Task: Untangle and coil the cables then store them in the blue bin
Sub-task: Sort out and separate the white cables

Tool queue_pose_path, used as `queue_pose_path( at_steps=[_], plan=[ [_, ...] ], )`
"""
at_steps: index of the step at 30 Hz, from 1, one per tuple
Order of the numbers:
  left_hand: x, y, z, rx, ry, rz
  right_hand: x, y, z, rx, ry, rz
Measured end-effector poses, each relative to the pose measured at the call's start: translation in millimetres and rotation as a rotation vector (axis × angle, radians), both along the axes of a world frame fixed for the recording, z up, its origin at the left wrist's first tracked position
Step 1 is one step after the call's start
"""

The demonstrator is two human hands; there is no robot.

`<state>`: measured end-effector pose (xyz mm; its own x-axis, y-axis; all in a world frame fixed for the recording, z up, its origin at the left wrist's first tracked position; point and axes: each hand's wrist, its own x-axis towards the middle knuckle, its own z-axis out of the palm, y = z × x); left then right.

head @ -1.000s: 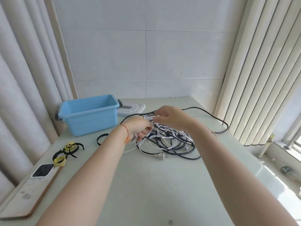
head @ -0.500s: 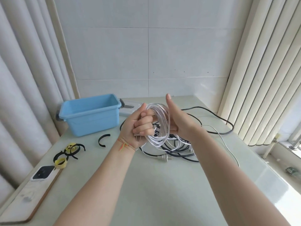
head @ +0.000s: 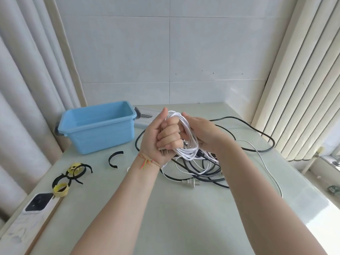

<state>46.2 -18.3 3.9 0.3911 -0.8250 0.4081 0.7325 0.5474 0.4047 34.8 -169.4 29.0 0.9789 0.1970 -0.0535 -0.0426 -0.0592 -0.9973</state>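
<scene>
from my seat i see the left hand raised above the table, its fingers curled tight around a coil of white cable; two metal plug prongs poke out below the fist. the right hand is against the coil's far side, fingers wrapped round the loops, thumb up by the top of the bundle. a free tail of the white cable runs off to the right across the table toward its near right edge.

under and behind the hands lies the tangle of black cables, mixed with more white cord, and a white two-pin plug rests on the table at its near edge. one black loop sweeps wide toward the blinds.

the blue bin stands open at the back left, well apart from the coil; i see no cable inside it. a white lid lies behind it. left of the tangle lie a black strap, then black and yellow cable ties, and a white power strip at the near left edge.
</scene>
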Motion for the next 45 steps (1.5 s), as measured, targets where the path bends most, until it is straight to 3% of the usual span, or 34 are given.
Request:
queue_pose_path(
  at_steps=[3, 7, 9, 11, 14, 18, 22, 28, 35, 39, 45],
  plan=[
    [17.7, 2.9, 0.9, -0.029, 0.122, 0.145, 9.4, -2.1, 0.2, -0.136, 0.008, -0.021],
    [44.8, 22.0, -9.9, -0.084, 0.413, 0.406, 16.5, -10.8, -0.8, -0.674, -0.041, -0.014],
    [54.7, 33.5, -14.8, -0.122, 0.527, 0.53, 18.1, -14.8, -1.9, -0.827, -0.042, 0.028],
    [59.6, 43.1, -17.4, -0.159, 0.589, 0.621, 18.9, -20.7, -3.2, -0.906, -0.054, 0.041],
    [64.0, 51.3, -15.5, -0.168, 0.603, 0.748, 22.9, -29.9, -2.9, -0.851, -0.089, -0.014],
    [65.8, 46.2, -6.3, -0.064, 0.494, 0.88, 26.9, -25.2, -0.5, -0.891, -0.16, -0.046],
    [61.2, 28.3, -0.4, 0.218, 0.327, 1.003, 23.5, -10.7, 4.4, -1.028, -0.298, -0.028],
    [51.1, 12.3, 2.2, 0.603, -0.106, 0.911, 13.9, 7.2, 14.7, -0.937, -0.41, -0.01],
    [44.9, 10.0, 1.1, 0.978, -0.367, 1.053, 1.0, 9.5, 24.5, -0.798, -0.401, 0.123],
    [36.5, 4.0, 5.3, 1.071, -0.445, 0.998, -0.4, 9.5, 28.2, -0.716, -0.401, 0.066],
    [34.4, 5.0, 3.3, 1.109, -0.618, 0.701, 4.2, 2.0, 26.6, -0.984, -0.457, -0.181]
  ],
)
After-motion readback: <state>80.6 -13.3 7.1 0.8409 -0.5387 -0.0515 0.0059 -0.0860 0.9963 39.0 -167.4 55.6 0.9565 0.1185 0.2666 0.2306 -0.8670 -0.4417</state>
